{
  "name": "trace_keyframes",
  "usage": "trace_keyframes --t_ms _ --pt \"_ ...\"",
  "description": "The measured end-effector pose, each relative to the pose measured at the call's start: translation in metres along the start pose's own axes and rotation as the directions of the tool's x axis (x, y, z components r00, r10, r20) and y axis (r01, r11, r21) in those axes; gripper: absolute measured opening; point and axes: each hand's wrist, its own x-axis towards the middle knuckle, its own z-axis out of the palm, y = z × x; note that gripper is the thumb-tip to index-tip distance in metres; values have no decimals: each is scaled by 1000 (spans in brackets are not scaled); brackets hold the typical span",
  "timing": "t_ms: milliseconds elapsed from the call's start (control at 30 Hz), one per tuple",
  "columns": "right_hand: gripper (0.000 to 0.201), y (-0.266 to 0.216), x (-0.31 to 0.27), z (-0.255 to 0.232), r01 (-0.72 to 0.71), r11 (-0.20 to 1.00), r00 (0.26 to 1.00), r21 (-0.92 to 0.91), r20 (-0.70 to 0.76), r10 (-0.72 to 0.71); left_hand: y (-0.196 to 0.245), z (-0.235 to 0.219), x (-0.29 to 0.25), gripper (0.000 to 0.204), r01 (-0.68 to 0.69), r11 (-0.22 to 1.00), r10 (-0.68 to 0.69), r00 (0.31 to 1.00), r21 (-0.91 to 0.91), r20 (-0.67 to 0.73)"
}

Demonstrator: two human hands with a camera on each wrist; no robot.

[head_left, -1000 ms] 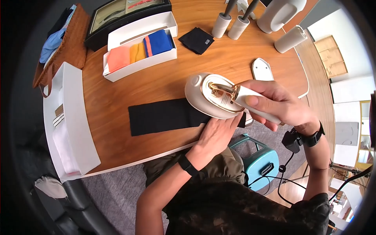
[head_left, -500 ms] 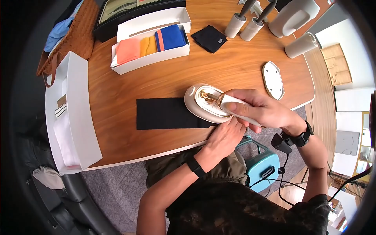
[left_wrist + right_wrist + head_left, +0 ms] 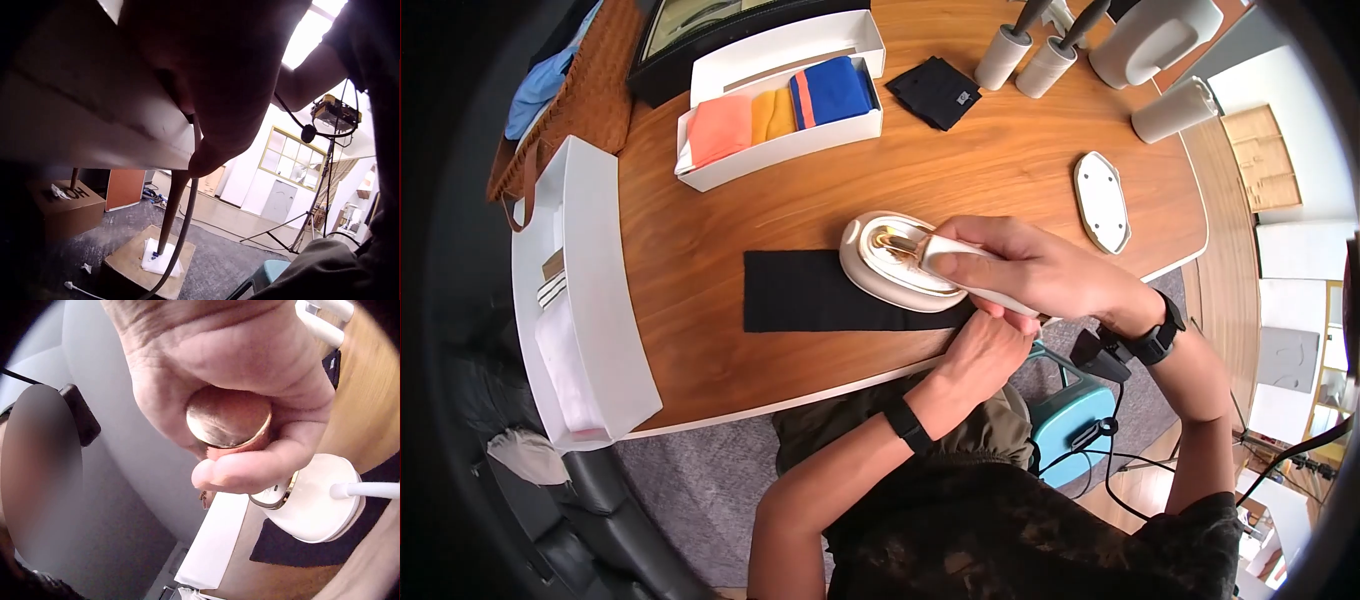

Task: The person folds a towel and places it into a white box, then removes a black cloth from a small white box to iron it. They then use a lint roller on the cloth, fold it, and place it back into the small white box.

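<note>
A white and gold iron [image 3: 905,290] sits on a flat black cloth [image 3: 790,290]. My right hand [image 3: 1045,275] grips its white handle, thumb along the top; in the right wrist view, fingers of that hand [image 3: 237,375] curl round the gold-ended handle above the iron's white body [image 3: 312,503]. My left hand [image 3: 990,350] lies at the cloth's right end by the table's front edge, just below the right hand, which hides part of its fingers. In the left wrist view, the left hand [image 3: 212,75] is dark beside a pale cord [image 3: 187,225]; its grip cannot be made out.
An open white box [image 3: 785,140] holds folded coloured cloths; another long white box [image 3: 605,300] stands at the left. Behind are a folded black cloth [image 3: 935,92], lint rollers [image 3: 1045,68] and a white jug [image 3: 1150,40]. A white oval plate [image 3: 1103,203] lies at the right.
The right hand has moved the iron left along the black cloth. The left hand has shifted slightly right and down, close to the table edge. The camera view has also shifted.
</note>
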Motion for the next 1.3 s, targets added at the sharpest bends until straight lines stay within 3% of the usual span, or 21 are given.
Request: trace_keyframes --t_ms 67,133,200,267,467,500,533,600,633,833,1033,1167,1267,1300 --pt "40 -5 7 1 4 1000 1000 -10 0 -4 0 7 0 19 3 1000 -3 1000 11 4" --pt "44 -8 13 4 9 1000 1000 29 19 -9 -3 14 0 23 8 1000 -8 978 1 -206" --pt "44 -9 17 5 19 999 1000 39 16 -20 -5 15 3 26 11 999 -19 978 -39 -209" --pt "43 -7 20 4 54 995 996 78 60 -59 -7 15 6 26 -5 977 -64 945 -211 -320" --pt "37 -2 -12 -5 40 998 999 50 11 -41 -7 15 -1 24 -28 944 -28 986 -329 -165" --pt "34 2 -17 -6 36 996 999 86 -1 -36 -7 7 0 22 -7 972 -11 997 -233 -77" --pt "34 5 -21 -6 33 995 999 89 -5 -33 -7 9 1 22 -11 972 -7 997 -236 -76" --pt "32 12 -27 -7 72 992 997 102 -17 -70 -8 12 5 17 -41 953 -23 978 -301 -208" --pt "32 14 -28 -6 77 992 997 101 -25 -75 -7 12 5 16 -30 978 -7 984 -205 -180" --pt "34 11 -14 -2 3 997 1000 73 -5 -3 -8 2 3 18 -27 995 22 998 -93 -56" --pt "38 7 0 2 35 999 999 17 17 -35 -2 7 0 29 18 988 -10 999 -156 52" --pt "41 5 10 7 44 998 999 34 22 -45 -1 16 -2 41 8 994 -13 999 -107 -53" --pt "42 2 16 12 57 998 998 35 31 -58 -2 17 0 49 38 966 -51 998 -257 -45" --pt "43 0 17 12 67 996 996 53 48 -70 -3 21 -2 50 22 963 -58 990 -269 -126"
